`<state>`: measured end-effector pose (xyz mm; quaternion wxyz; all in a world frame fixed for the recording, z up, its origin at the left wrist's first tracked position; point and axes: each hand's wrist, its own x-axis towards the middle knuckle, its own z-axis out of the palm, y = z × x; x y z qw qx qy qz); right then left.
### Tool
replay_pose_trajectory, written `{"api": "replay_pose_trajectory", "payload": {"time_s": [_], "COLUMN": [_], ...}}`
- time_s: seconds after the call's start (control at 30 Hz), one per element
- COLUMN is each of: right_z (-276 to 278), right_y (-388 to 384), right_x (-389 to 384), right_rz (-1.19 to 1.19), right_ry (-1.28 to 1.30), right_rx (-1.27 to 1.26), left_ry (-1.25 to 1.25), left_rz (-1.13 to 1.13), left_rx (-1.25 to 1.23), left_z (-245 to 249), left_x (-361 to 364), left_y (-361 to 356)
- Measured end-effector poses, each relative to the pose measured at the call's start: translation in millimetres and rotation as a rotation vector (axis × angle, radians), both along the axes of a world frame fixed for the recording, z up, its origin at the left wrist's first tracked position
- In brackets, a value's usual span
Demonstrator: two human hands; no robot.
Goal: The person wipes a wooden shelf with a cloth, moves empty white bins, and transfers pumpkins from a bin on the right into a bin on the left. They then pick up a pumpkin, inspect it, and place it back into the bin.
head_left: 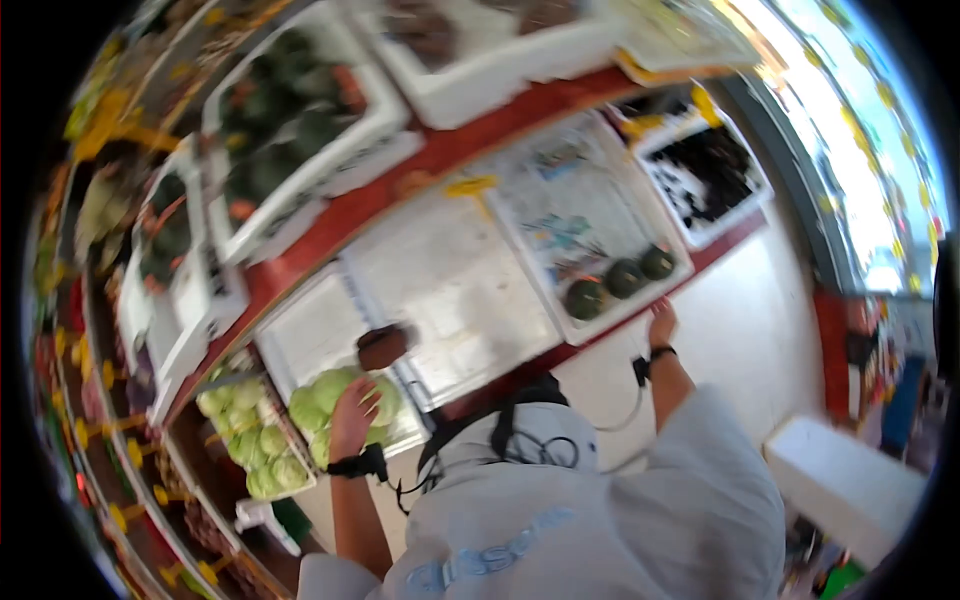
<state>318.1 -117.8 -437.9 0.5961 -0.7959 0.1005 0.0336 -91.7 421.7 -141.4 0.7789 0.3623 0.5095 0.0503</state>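
A pale green cabbage [325, 392] lies among others in a crate [310, 335] at the near edge of the counter [400, 190]. The left hand [353, 408] rests on top of it, fingers spread, not clenched. Well apart, the right hand [662, 323] touches the rim of a paper-lined tray [590, 215] holding three dark squashes [625, 278]; I cannot tell whether it grips.

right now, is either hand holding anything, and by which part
Left hand lies over the top of a green cabbage; a firm grip cannot be told. Right hand only touches the white tray's rim, holding nothing.
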Motion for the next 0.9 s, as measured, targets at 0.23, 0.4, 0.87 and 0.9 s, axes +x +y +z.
{"api": "replay_pose_trajectory", "payload": {"time_s": [0.23, 0.4, 0.87, 0.9], "right_z": [85.2, 66.6, 166.1, 168.7], "right_y": [63.1, 80.3, 90.9, 81.0], "right_x": [-89.4, -131.4, -267.1, -280.7], "right_rz": [0.178, 0.157, 0.225, 0.199], "right_ry": [0.039, 0.352, 0.649, 0.662], "right_rx": [-0.494, -0.147, -0.240, -0.233], "left_ry": [-0.002, -0.002, 0.565, 0.558], "left_rz": [0.084, 0.048, -0.315, -0.329], "left_rx": [0.501, 0.929, 1.490, 1.587], "left_z": [76.1, 180.5, 213.3, 205.5], "left_x": [-41.4, -53.0, 25.3, 36.3], "left_y": [101.2, 211.0, 517.7, 523.8]}}
